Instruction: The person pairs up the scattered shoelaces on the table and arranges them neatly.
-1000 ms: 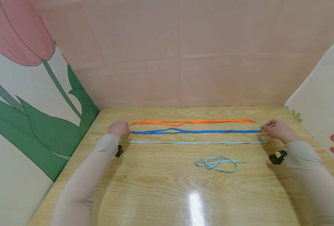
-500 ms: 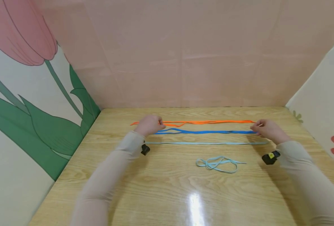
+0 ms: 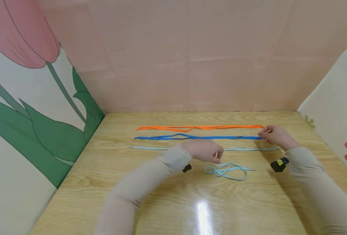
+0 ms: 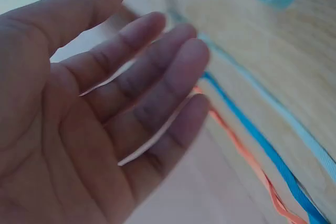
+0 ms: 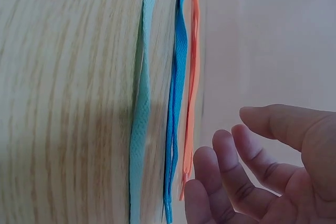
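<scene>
Three flat shoelaces stretch left to right across the table: an orange shoelace [image 3: 161, 127] at the back, a blue shoelace [image 3: 214, 137] in the middle, and a light blue shoelace [image 3: 247, 149] in front. Nearer the viewer lies a loosely looped light blue shoelace [image 3: 229, 170]. My left hand [image 3: 204, 150] hovers over the front straight lace, close to the looped one; its fingers are relaxed and hold nothing in the left wrist view. Above the right ends of the orange and blue laces is my right hand [image 3: 276, 135], fingers loosely bent, with nothing between them in the right wrist view.
A wooden table [image 3: 103, 182] carries the laces, with a glare spot near its front. Behind it rises a pink wall [image 3: 173, 65]. Flower-printed panels stand at the left [image 3: 56, 130] and right [image 3: 338, 107].
My left hand has left the left end of the blue shoelace and swung right toward the looped lace. My right hand has shifted slightly left. The laces look unmoved.
</scene>
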Available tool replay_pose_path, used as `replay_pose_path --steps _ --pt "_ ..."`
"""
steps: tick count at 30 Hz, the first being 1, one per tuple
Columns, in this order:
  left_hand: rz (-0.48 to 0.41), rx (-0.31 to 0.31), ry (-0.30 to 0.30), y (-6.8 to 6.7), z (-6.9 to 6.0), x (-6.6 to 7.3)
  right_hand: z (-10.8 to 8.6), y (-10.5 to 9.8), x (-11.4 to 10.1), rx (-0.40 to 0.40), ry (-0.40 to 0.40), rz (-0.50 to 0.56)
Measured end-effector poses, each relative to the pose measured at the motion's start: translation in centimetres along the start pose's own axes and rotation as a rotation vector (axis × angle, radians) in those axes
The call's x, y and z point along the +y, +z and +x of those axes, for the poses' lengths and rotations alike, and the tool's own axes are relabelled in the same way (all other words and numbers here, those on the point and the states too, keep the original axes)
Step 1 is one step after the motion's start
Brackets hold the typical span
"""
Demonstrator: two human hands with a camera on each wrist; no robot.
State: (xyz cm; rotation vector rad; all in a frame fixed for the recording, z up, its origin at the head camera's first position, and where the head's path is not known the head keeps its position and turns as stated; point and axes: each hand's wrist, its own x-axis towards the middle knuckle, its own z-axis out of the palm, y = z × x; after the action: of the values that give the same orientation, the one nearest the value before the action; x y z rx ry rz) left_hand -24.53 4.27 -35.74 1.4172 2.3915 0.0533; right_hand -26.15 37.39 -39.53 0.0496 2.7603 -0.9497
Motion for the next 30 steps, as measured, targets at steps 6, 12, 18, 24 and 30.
replay_pose_path --steps 6,12,18,24,30 --pt "0.165 0.025 0.008 1.3 2.6 1.6 0.1 -0.1 -0.5 0.001 0.029 -0.035" --pt "0.179 0.002 -0.026 2.6 5.1 3.1 -0.1 -0.1 -0.8 0.0 0.019 -0.044" --pt "0.218 -0.05 -0.216 4.4 6.8 4.2 0.1 0.2 -0.8 -0.012 0.007 -0.026" --pt "0.224 -0.046 -0.211 4.6 6.7 4.5 0.4 0.4 -0.6 -0.012 0.012 -0.038" --pt "0.151 0.033 -0.146 4.4 5.7 3.6 0.6 0.7 -0.4 -0.013 0.007 -0.042"
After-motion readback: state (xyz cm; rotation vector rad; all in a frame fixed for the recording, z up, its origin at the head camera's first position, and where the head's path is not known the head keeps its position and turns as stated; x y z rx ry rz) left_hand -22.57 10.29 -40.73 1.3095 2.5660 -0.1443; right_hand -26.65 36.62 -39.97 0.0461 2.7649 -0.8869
